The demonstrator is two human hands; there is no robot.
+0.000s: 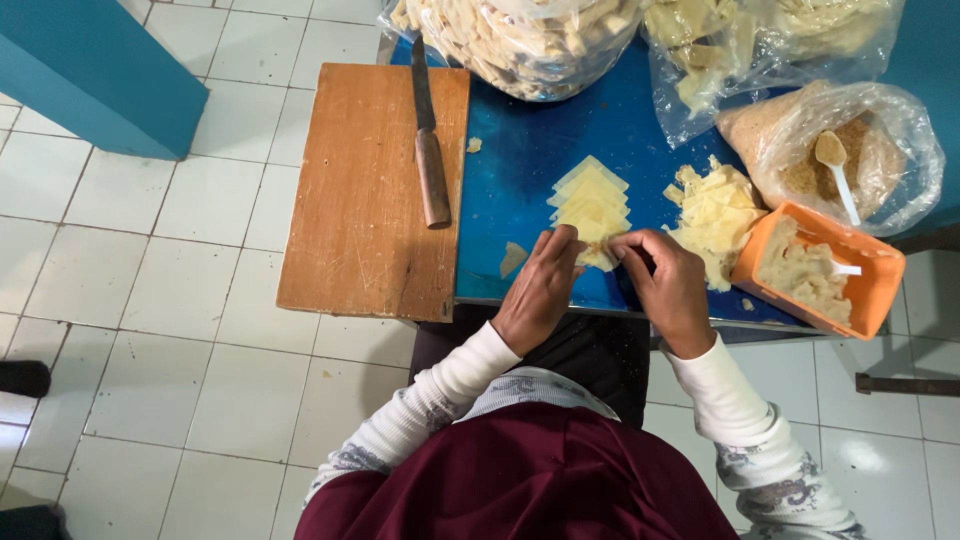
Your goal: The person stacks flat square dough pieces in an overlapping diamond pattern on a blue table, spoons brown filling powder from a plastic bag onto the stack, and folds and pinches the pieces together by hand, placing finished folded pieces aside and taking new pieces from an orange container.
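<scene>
Dough squares (592, 208) lie in an overlapping row on the blue bench (520, 170), and both my hands meet at the near end of that row. My left hand (541, 288) has its fingers bent together, pinching the nearest square (598, 257); my right hand (660, 282) is curled in from the other side, fingertips pressed on the same piece. Whether filling sits inside it I cannot tell.

Just right of my right hand stands an orange tub (880, 290) holding a pale lumpy paste (800, 275), with a white spoon handle (846, 268) poking out. Between the tub and the row is a loose heap of more pale squares (715, 215). Behind the tub, an open clear bag (900, 120) holds brown crumbly powder with a white spoon (838, 170) resting in it. Two more clear bags at the far edge, one large (520, 40) and one beside it (720, 50), are stuffed with pale folded pieces.

A wooden board (365, 190) sits on the left, a knife (428, 140) lying along its right edge.
</scene>
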